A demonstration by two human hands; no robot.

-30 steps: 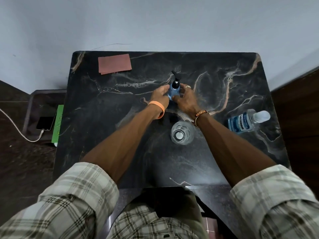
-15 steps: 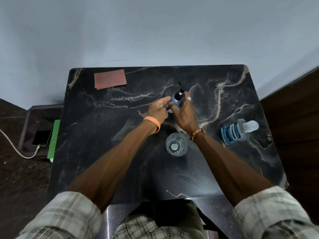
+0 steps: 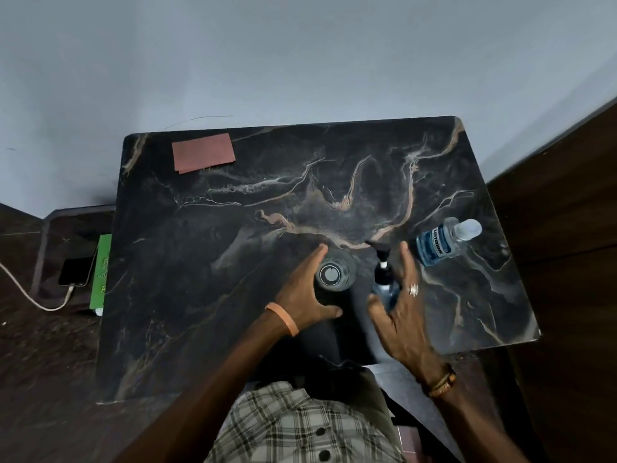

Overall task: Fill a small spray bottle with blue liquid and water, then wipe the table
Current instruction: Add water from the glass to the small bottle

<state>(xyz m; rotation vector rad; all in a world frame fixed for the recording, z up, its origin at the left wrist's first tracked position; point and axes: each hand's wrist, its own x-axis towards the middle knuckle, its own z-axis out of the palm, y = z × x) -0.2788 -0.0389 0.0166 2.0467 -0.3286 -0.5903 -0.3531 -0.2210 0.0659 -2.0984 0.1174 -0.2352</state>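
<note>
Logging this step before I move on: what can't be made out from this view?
1. Spray bottle fill level: head view, lower part behind the right hand, blurred.
2. Glass water level: seen from straight above.
3. Whether the left hand touches the glass: contact side hidden by the fingers.
4. Green item beside the table: partly cut off by the table edge.
</note>
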